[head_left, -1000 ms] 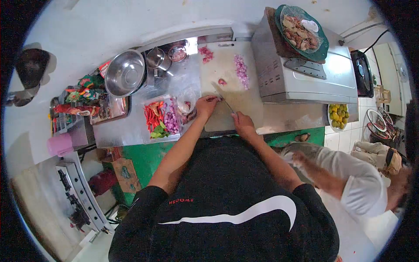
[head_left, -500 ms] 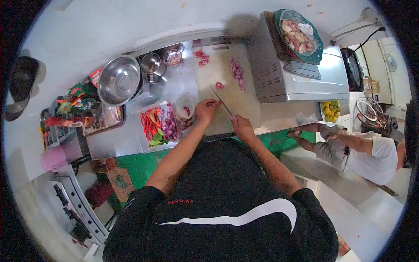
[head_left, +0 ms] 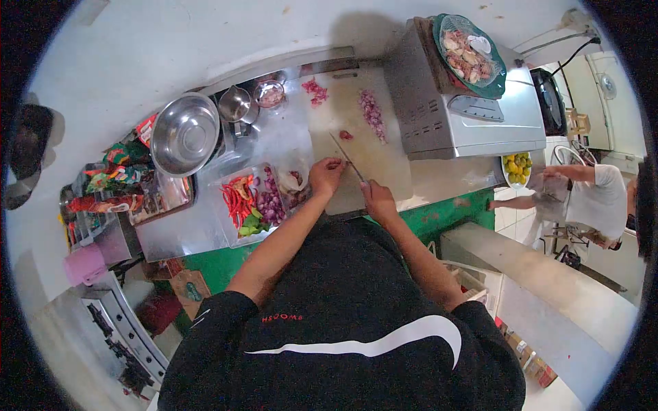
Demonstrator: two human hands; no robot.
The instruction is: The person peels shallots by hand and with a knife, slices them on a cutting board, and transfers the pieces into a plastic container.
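My right hand (head_left: 379,200) is closed around the handle of a kitchen knife (head_left: 348,159), whose blade points away from me over the pale cutting board (head_left: 325,137). Beside the blade, my left hand (head_left: 327,175) has its fingertips pinched together; whatever they hold is too small or hidden to make out. A reddish-purple shallot piece (head_left: 346,135) lies on the board near the knife tip. Farther back on the board are a row of chopped shallots (head_left: 372,115) and a small pile of cut red pieces (head_left: 315,92).
Left of the board stand a tray of red chillies (head_left: 237,200) and whole shallots (head_left: 271,201), a plastic bag (head_left: 293,180) and a steel bowl (head_left: 184,135). A metal oven-like box (head_left: 439,103) borders the right side. Beyond it are a dish of yellow-green fruit (head_left: 517,169) and another person (head_left: 582,198).
The other person has shifted to the right, farther from the counter. My hands and the knife stay in nearly the same place, while the view has tilted slightly.
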